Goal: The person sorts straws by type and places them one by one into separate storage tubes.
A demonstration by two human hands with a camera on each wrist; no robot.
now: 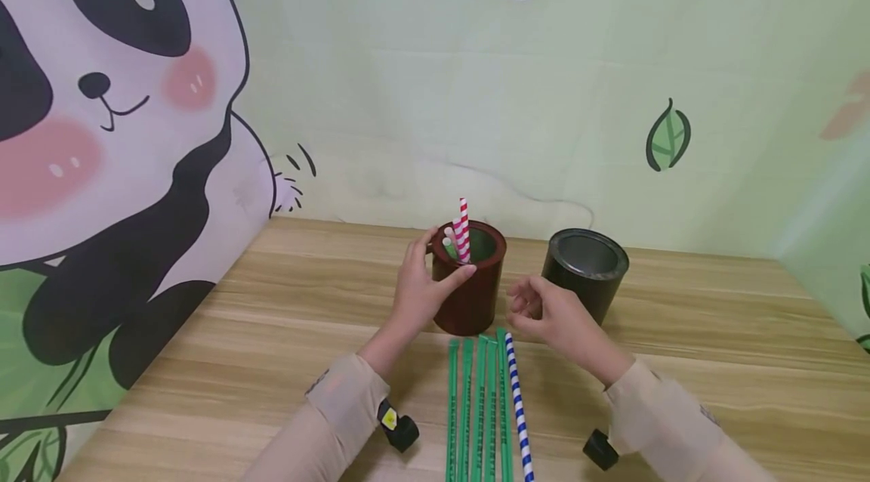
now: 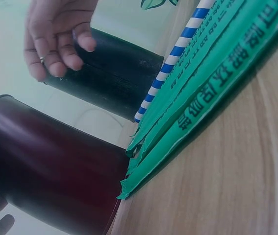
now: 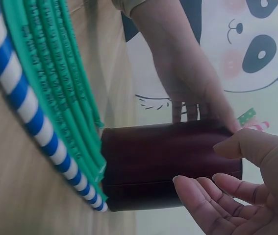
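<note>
**Straws lined up before the cup**

Nearest, laid side by side on the worktop [image 1: 204,361]: green wrapped straws [image 1: 476,406] and one blue-striped straw [image 1: 518,406], tips toward the brown cup [image 1: 470,293], handy for picking. Left hand [image 1: 420,287] wrapped round that cup, fingers curled on its wall, seemingly steadying it. Standing inside, a red-striped straw [image 1: 463,229] beside a green one. Right hand [image 1: 547,316] hovering beside the cup, fingers loosely bent, holding nothing. Black cup [image 1: 586,270] just right, apart.
</note>
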